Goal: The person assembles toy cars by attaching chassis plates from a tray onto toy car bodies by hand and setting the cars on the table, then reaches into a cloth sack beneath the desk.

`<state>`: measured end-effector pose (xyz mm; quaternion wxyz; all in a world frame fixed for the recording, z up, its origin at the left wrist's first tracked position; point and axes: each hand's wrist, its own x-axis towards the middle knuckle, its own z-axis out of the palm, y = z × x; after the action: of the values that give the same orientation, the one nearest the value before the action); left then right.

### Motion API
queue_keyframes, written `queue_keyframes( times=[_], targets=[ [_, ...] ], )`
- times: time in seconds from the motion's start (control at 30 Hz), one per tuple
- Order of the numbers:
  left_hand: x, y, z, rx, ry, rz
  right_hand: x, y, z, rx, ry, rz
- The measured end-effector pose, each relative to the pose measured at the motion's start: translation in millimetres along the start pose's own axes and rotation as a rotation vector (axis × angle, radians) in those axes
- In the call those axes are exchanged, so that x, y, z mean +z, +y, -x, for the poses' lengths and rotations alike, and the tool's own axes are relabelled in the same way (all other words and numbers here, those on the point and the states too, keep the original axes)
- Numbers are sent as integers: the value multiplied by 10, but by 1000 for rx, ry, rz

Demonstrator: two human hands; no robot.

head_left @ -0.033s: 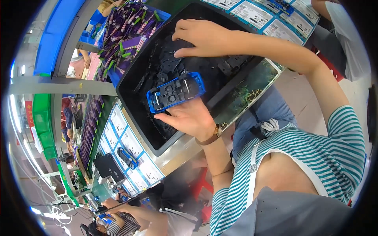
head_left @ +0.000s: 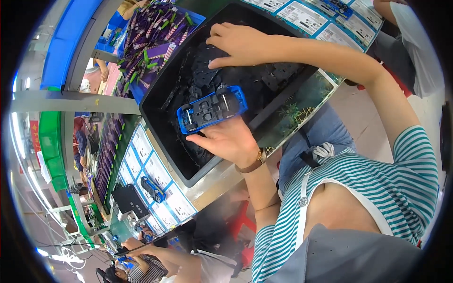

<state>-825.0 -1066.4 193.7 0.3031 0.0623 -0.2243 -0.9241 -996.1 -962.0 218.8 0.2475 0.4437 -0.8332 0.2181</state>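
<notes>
My left hand (head_left: 231,143), a watch on its wrist, is palm up beneath a blue toy car (head_left: 212,109). The car is upside down, its black underside and wheels facing up. The left thumb sticks out beside the car's near edge; the fingers are hidden under it. Above the far part of a black plastic bin (head_left: 172,152) my right hand (head_left: 240,45) is held with bent fingers and thumb apart, nothing seen between them. Below both hands, the bin holds many loose black plastic parts (head_left: 203,78).
Beyond the bin, a blue crate (head_left: 196,20) overflows with purple, green and striped pieces. Printed sheets (head_left: 302,18) cover the table at the upper right. On more sheets at lower left sit another blue toy car (head_left: 153,189) and a black box (head_left: 130,201). Other people work nearby.
The toy car and my left hand have shifted very slightly to the right. My right hand stays almost in place.
</notes>
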Motion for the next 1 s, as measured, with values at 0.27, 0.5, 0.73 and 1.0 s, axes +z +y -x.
queue_keyframes(
  times=[0.27, 0.5, 0.73, 1.0],
  targets=[
    [-75, 27, -44, 27, -2, 15, 137, 248, 14, -10, -162, 98],
    [-112, 54, -1, -36, -22, 39, -416, 88, 308, -155, 43, 36],
    [-82, 25, 11, -45, -71, 16, -526, 65, 398, -127, 62, -24],
    [0, 17, 11, 5, -56, 53, -671, -417, 460, -113, 79, -289]
  ],
)
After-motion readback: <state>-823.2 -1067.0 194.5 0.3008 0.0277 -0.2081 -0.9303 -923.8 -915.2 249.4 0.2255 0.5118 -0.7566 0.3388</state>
